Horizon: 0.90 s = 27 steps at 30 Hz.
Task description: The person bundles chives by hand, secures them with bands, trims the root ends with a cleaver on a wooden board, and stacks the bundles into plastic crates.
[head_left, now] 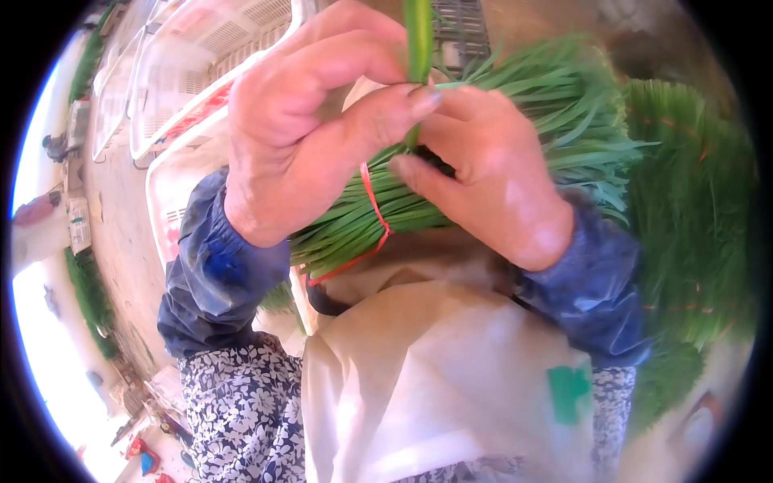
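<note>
A bundle of long green chives [346, 229] lies across my lap, with a red tie [373, 197] around its stalk end and its leaves fanning out to the upper right. Above it, my left hand [294, 137] pinches a flat green leaf [418, 40] between thumb and fingers. The leaf's top runs out of view. My right hand [499, 173] is closed at the lower part of the same leaf, its fingertips meeting the left thumb. Its thumb lies just over the bundle. A beige cloth [435, 354] covers my lap beneath.
White plastic crates [217, 88] stand at the upper left, and a dark crate [463, 32] sits behind my hands. More tied green bundles [684, 201] are piled at the right. Green bundles [88, 298] also line the far left side of the floor [117, 233].
</note>
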Motion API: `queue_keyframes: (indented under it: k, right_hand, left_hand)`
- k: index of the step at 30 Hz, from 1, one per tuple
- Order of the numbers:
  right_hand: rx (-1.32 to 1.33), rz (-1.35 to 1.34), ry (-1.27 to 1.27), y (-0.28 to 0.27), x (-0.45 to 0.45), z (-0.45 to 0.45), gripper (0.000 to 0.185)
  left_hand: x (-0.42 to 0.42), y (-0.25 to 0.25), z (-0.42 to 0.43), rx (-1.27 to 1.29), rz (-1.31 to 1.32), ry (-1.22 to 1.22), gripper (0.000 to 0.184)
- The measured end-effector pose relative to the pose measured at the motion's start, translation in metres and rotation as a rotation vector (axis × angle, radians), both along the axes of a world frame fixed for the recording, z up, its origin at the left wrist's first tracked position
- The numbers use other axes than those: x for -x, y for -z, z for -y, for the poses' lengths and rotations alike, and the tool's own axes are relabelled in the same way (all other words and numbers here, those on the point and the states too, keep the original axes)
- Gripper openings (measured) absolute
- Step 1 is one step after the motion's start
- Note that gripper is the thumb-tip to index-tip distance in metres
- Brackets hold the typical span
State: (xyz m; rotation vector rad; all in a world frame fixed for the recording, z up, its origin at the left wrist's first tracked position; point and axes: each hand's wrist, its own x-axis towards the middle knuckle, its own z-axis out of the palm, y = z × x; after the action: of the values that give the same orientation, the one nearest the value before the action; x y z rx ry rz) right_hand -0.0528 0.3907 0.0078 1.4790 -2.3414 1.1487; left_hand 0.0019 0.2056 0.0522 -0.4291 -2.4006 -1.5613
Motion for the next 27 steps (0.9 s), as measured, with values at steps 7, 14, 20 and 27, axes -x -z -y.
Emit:
queue_keyframes:
  k: [7, 14, 20, 27]
  right_hand:
    - [-0.065, -0.054, 0.047, -0.003, -0.007, -0.001, 0.013]
    - [-0.073, -0.258, 0.067, -0.018, -0.032, 0.000, 0.013]
    - [0.137, -0.130, -0.123, -0.047, -0.071, -0.014, 0.013]
    - [0.854, 1.055, 0.168, -0.066, 0.006, -0.122, 0.015]
  left_hand:
    - [-0.013, 0.024, 0.045, 0.452, 0.262, 0.115, 0.107]
    - [-0.015, 0.033, -0.004, 1.010, 0.335, 0.238, 0.107]
    - [-0.004, 0.034, -0.024, 0.986, 0.344, 0.161, 0.095]
    - [0.024, 0.005, -0.029, 0.418, 0.760, 0.329, 0.101]
